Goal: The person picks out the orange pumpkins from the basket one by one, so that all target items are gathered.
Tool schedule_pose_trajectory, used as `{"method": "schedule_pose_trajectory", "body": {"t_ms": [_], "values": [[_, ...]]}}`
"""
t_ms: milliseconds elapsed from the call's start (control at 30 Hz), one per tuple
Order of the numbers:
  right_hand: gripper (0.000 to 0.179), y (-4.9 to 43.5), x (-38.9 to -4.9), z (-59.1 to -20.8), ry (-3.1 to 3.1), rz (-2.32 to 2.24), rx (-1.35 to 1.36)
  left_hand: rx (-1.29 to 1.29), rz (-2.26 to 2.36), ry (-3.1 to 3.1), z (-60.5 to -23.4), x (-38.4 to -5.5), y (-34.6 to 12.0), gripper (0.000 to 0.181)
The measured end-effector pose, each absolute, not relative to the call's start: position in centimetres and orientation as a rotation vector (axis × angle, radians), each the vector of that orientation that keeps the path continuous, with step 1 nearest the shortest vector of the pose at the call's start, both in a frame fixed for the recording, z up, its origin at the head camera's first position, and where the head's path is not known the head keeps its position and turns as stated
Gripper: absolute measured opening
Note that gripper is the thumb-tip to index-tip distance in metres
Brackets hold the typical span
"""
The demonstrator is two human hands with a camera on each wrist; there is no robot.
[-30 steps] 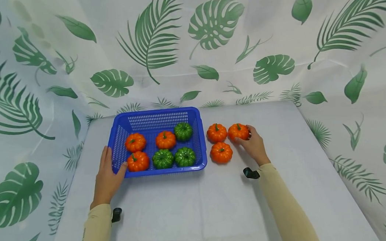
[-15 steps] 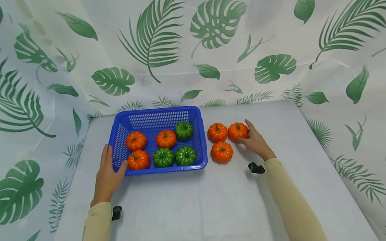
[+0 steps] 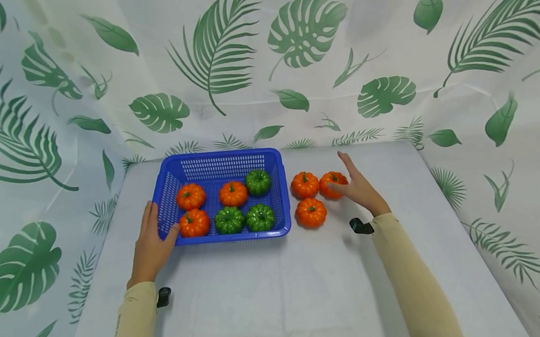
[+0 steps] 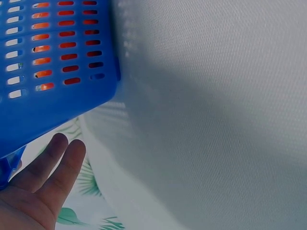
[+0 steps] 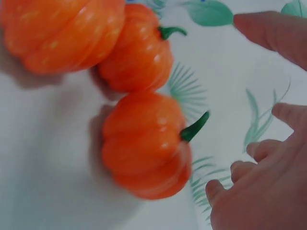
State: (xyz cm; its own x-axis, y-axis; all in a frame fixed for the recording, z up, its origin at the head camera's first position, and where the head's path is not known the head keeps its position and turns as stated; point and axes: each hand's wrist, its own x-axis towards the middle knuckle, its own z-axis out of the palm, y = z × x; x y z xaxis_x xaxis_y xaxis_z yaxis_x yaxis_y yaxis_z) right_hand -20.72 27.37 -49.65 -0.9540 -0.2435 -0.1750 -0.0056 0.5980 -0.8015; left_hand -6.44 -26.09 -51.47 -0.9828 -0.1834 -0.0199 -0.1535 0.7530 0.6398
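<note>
- Orange pumpkin [image 3: 328, 181], ribbed, green-stemmed: on the table just below the right hand's thumb, apart from the palm.
- Right hand [image 3: 362, 189], released: thumb and fingers spread wide, grasping nothing, held beside and above that pumpkin.
- Two more orange pumpkins, left of the right hand: the far one [image 3: 305, 188] close beside the first; the near one [image 3: 311, 215] closer to the person.
- Left hand [image 3: 150, 248], unclenched: fingers laid straight along the outside of the basket, thumb at its near corner; how much it presses cannot be told.
- Blue basket [image 3: 241, 236], perforated: to the right of the left hand, holding three orange and three green pumpkins [image 3: 229, 221].
- White table [image 3: 259, 293], under both hands; leaf-print sheet [image 3: 239, 46] rising beyond them.
- Handling note, a judgement: the spread right hand seems well sized for the ribbed body; thumb and fingers best go down on opposite sides, sparing the stem. The thumb side looks tight, the far pumpkin being so close, so a slow, straight approach would avoid nudging it. A light left hand should keep the basket steady.
</note>
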Motion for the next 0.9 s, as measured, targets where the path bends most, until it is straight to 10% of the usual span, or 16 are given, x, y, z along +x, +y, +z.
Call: {"method": "schedule_pose_trajectory", "body": {"t_ms": [900], "values": [[0.095, 17.1, -23.1, -44.1, 2.214, -1.177, -0.765, 0.251, -1.069, -2.878, -51.9, -6.7, -26.3, 0.088]]}}
